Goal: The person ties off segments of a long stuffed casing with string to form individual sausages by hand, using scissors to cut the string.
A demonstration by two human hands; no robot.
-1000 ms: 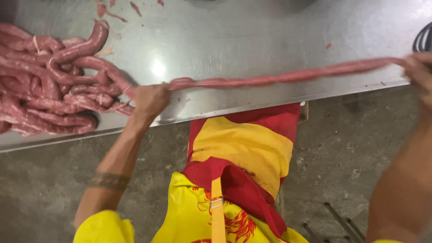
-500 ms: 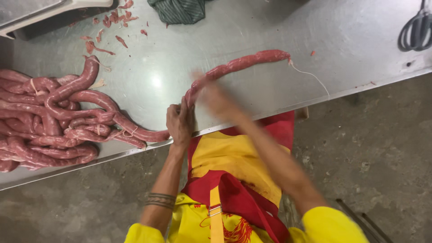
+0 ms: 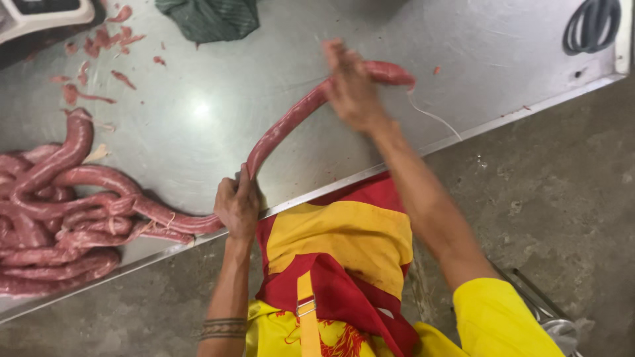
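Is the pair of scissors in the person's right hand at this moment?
No: the right hand grips the sausage length, while the scissors lie apart at the table's far right corner.

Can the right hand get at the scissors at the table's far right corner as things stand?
Probably not right away. The right hand is closed on the sausage link, so it is occupied. The steel table between it and the scissors looks bare, so the path itself seems free.

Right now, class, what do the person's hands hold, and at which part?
Both grip one long pink sausage: the left hand pinches it near the table edge, the right hand clasps it close to its free tied end.
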